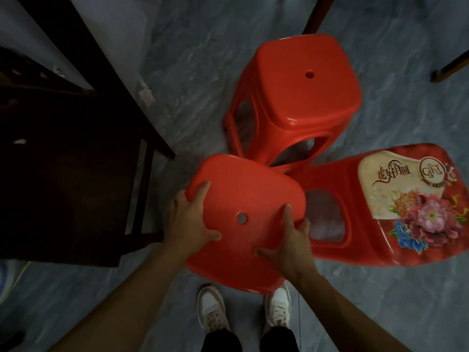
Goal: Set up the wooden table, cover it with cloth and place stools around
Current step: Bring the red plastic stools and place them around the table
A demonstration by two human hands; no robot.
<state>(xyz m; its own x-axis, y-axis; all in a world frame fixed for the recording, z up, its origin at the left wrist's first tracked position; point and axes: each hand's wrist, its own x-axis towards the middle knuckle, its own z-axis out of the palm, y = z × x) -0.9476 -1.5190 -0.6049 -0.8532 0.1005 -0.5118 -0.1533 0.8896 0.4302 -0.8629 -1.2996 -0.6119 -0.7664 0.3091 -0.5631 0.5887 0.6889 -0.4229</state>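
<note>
I look straight down at three red plastic stools. The nearest plain red stool [243,199] has a round hole in its seat; my left hand [189,222] grips its left rim and my right hand [291,250] grips its near right rim. A second plain red stool [302,97] stands on the floor just beyond it. To the right stands a third stool [355,224] whose seat carries a floral printed picture [418,199]. Its edge is close to my right hand.
Dark wooden furniture [63,161] with slats fills the left side. Wooden legs show at the top centre [317,16] and at the right edge [451,67]. The floor [190,59] is grey marbled tile. My two shoes [210,308] stand below the held stool.
</note>
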